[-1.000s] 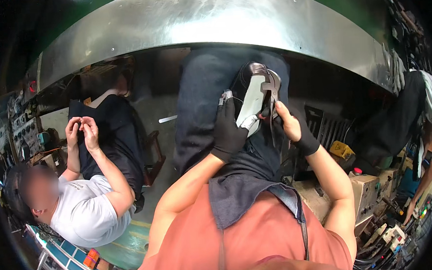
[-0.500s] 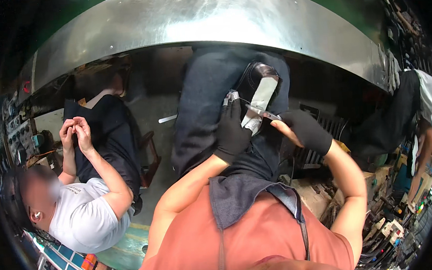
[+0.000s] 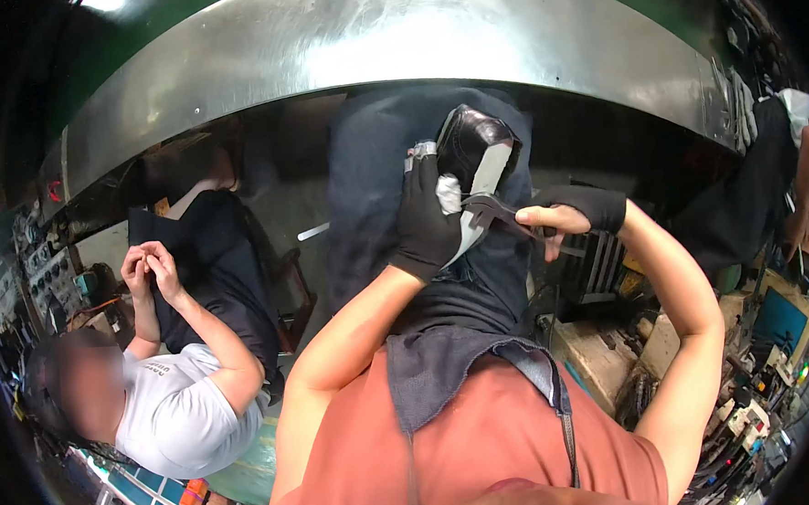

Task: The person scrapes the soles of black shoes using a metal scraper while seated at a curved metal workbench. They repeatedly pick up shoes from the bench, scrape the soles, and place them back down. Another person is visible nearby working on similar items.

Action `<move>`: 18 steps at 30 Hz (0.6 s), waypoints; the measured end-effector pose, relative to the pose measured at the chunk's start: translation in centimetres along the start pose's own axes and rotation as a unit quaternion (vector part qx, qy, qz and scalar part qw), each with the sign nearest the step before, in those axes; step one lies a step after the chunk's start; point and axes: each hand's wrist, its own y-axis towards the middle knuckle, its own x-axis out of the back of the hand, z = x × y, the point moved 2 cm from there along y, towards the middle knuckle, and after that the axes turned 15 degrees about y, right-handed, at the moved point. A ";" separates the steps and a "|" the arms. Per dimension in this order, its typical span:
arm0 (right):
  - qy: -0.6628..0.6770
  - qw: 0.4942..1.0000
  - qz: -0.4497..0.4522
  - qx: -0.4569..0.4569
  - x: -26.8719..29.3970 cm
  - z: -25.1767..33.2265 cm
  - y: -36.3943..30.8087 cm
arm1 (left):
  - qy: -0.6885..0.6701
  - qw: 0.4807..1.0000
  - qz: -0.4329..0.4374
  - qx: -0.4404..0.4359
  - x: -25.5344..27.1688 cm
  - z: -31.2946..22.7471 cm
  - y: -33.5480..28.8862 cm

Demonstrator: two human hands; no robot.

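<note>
nearest, at six o'clock, the person's own chest in an orange shirt and dark apron [image 3: 448,378] fills the lower frame, so the elbows have little room to draw back. both forearms rise toward the centre.

the left hand [image 3: 429,224], in a black glove, has its fingers clamped round a shoe [image 3: 477,157] held sole-up over the lap, just above centre. the right hand [image 3: 558,222], in a fingerless glove at about two o'clock from centre, has its fingers closed on the handles of pincers [image 3: 498,213], whose head touches the pale sole edge beside a white bit under the left thumb.

the step in hand looks like lasting: pulling the upper over the sole edge with the tool. the next move would call for a firm grip from the left hand while the right levers the pincers across the edge, with care that the head does not slip toward the left thumb close by.

room is tight. at nine o'clock a seated co-worker [image 3: 174,393] has both hands together, well apart from the shoe. at three o'clock a cluttered bench [image 3: 611,351] sits near the right elbow. farthest, at twelve o'clock, a curved metal counter [image 3: 393,43] edge bounds the space above the shoe.
</note>
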 end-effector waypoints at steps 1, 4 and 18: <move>-0.146 0.989 -0.017 0.014 0.1 1.0 -0.4 | 0.011 1.000 -0.001 0.005 0.0 -0.4 0.1; -0.502 0.851 -0.089 0.124 -0.3 4.5 -2.5 | 0.055 0.998 0.005 0.027 0.0 -0.7 0.3; -0.182 0.940 -0.193 0.216 -5.2 -9.3 2.2 | -0.436 0.846 0.199 0.234 1.7 3.0 -11.9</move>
